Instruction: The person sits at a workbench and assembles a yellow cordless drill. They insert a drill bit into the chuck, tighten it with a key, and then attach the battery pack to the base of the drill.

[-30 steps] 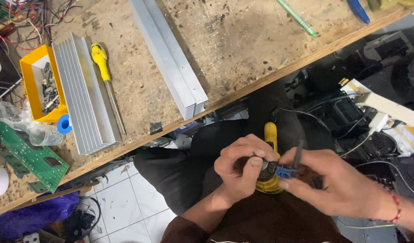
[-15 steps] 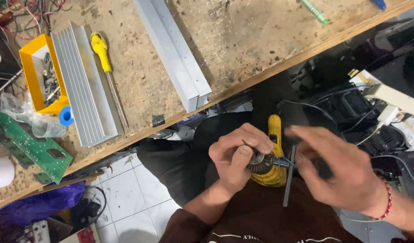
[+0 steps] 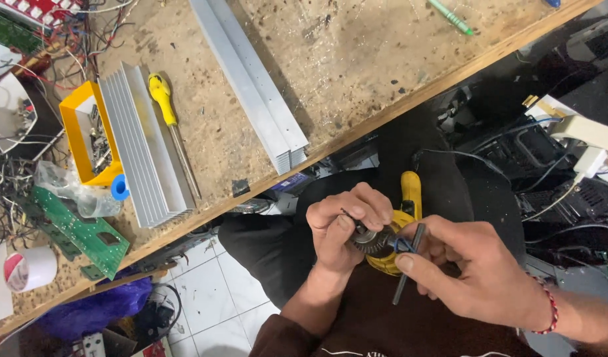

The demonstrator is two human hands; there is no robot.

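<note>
A worn, stained wooden workbench (image 3: 357, 73) is running across the top of the view, carrying two finned aluminium heat sinks (image 3: 142, 152), a yellow-handled screwdriver (image 3: 170, 125), a yellow tray (image 3: 85, 142) of small parts, a green circuit board (image 3: 79, 228), a roll of white tape (image 3: 29, 268) and a green pen (image 3: 450, 16). Below the bench edge, over white floor tiles (image 3: 198, 291), the person is holding a yellow drill (image 3: 406, 218) in their lap. The left hand (image 3: 343, 228) is curling its fingers tightly around the drill's metal chuck (image 3: 370, 239). The right hand (image 3: 472, 271) is pinching a dark chuck key (image 3: 408, 261) between thumb and fingers, its head touching the chuck
</note>
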